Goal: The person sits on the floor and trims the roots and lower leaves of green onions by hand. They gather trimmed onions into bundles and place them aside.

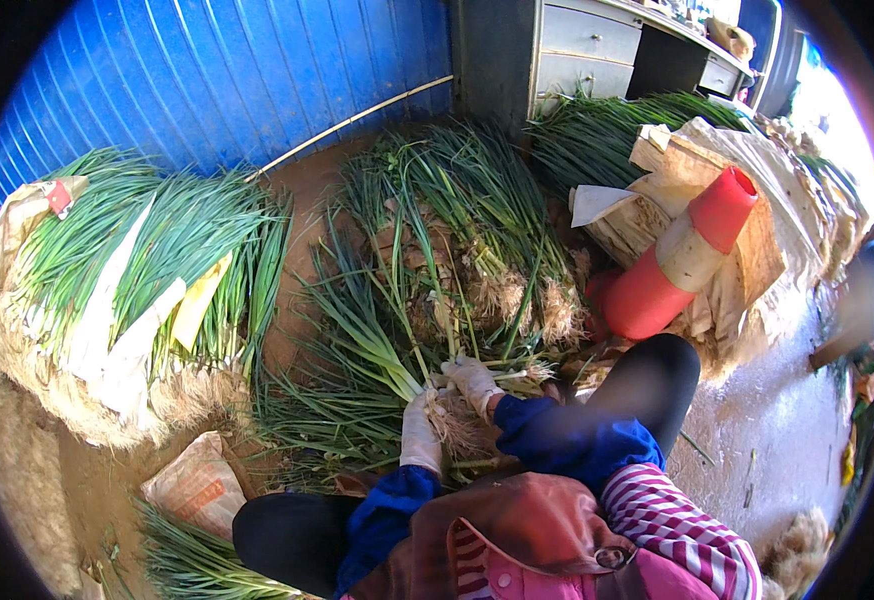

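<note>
White gloves cover both hands, low in the middle of the head view. My left hand (420, 435) is closed around a bunch of green onions (383, 360), its leaves pointing up and left, its stringy roots (456, 427) hanging on the right of the glove. Close beside it, my right hand (471, 381) has its fingers closed at the base of a few tall green stalks (448, 319) that rise in front of me. Loose green onions with pale stems lie just right of that hand. Beyond both hands is a heap of rooted green onions (482, 187).
A large stack of green onions (137, 247) stands left by the blue corrugated wall (257, 67). Right of the heap, a red and white traffic cone (681, 255) leans on sacking (767, 180). A printed sack (195, 480) lies near my left knee. A desk (587, 45) stands behind.
</note>
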### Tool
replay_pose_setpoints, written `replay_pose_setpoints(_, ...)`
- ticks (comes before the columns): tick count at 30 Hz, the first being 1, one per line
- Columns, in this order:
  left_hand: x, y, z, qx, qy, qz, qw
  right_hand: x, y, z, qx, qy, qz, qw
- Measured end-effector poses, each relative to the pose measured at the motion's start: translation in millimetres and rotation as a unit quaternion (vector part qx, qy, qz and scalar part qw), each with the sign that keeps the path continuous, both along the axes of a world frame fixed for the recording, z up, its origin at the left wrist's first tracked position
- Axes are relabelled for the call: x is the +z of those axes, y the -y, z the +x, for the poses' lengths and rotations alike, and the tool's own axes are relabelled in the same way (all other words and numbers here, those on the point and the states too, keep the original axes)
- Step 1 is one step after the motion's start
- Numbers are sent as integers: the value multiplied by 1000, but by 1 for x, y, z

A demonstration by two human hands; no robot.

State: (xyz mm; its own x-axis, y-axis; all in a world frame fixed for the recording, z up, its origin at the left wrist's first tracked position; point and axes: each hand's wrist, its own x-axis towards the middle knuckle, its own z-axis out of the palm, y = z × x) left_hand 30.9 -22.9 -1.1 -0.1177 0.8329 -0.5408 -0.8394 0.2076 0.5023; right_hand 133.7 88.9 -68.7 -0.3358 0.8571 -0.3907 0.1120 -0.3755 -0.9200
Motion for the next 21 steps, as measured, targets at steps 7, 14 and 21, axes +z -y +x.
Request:
replay_pose_setpoints(7,-4,-7,-11,38,-43,24,998,51,-45,68,-175,-9,-34,984)
replay_pose_setpoints(14,12,-3,6,21,37,-5,999,85,7,10,39,101,288,952)
replay_pose_setpoints(21,15,2,-4,7,140,-10,990,96,45,8,321,338,412,783)
